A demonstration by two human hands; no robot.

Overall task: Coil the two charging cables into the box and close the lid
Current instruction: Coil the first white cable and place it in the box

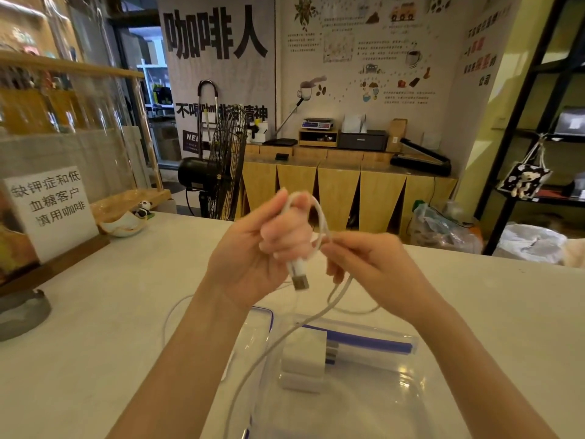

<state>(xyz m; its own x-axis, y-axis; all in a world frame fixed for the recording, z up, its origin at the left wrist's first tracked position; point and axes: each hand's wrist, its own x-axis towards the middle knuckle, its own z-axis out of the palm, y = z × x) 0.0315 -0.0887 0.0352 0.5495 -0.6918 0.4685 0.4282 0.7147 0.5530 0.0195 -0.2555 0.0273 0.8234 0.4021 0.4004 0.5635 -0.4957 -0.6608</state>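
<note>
Overhead, cable looped around left hand fingers.

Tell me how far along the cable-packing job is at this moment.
Early stage. Done: the clear box sits open on the counter; neither cable is coiled in it yet. In hand: the left hand holds the first loop of a white cable, USB plug hanging down, while the right hand feeds the slack. Left: finish this coil, coil the second cable lying on the counter, box both, close the lid.
</note>
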